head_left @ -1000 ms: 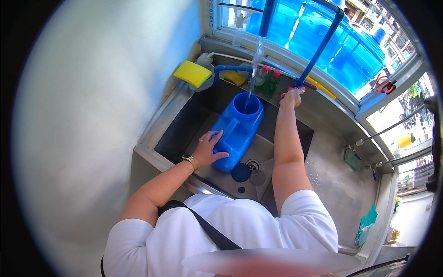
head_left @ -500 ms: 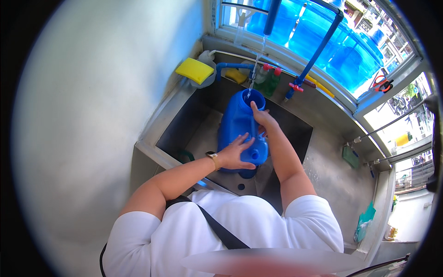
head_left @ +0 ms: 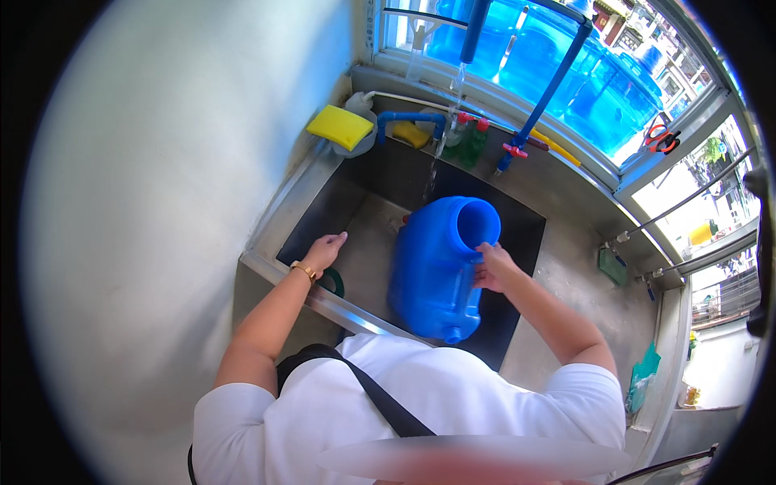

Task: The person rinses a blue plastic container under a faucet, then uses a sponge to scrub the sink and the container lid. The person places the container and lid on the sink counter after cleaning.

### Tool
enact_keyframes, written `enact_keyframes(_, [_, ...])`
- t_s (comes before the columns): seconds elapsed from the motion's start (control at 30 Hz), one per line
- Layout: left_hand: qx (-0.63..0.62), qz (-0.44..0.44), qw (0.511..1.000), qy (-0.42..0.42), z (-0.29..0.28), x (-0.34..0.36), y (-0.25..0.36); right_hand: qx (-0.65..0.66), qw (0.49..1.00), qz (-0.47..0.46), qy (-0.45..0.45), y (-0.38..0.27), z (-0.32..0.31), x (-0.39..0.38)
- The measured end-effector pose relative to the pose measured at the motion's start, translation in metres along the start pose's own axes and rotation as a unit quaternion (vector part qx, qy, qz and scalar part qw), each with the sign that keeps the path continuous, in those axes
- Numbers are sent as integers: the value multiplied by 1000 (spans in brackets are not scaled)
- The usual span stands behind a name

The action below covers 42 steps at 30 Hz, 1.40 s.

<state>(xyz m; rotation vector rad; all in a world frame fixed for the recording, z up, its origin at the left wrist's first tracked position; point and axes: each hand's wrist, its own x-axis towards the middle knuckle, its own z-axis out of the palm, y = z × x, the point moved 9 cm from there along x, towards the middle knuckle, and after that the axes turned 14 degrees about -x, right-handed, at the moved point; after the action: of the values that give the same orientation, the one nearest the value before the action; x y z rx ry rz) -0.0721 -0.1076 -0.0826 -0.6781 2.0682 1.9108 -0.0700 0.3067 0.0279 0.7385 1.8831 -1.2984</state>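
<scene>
My right hand (head_left: 493,267) grips the handle side of a big blue plastic jug (head_left: 428,267), tilted in the steel sink (head_left: 364,214) with its wide mouth facing up and rightward. My left hand (head_left: 327,249) is apart from the jug, over the sink's left part, fingers curled together with nothing seen in them. A thin stream of water drops from an upright blue pipe (head_left: 477,32) behind the jug, outside its mouth. A dark green round object (head_left: 331,282) lies below my left hand.
Yellow sponge (head_left: 339,128) on a pale container, bottles (head_left: 473,144) and a red-handled valve (head_left: 514,150) at the back. Steel drainboard (head_left: 578,291) right, with green cloth (head_left: 643,372); wall (head_left: 145,242) left. Scissors (head_left: 661,139) by the window, large blue water bottles (head_left: 541,69) beyond.
My right hand left the valve for the jug, which moved right and toward me, out from under the now thinner stream, and turned. My left hand let go and moved left.
</scene>
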Motion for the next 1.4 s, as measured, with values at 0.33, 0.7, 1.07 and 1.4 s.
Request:
enact_keyframes(0.33, [-455,-139,860,-186,48,-16,40,-265,892,-367,8,-116,-82,-212])
enact_keyframes(0.7, [-372,203,856,-296,12,-91,224,241,714,-646,-120,-24,-136,-120])
enact_keyframes(1.07, [-210,50,963,-164,43,-44,152,391,853,-344,-29,41,-73,71])
enact_keyframes(1.4, [-208,16,971,-119,52,-8,81,318,893,-318,30,57,-65,103])
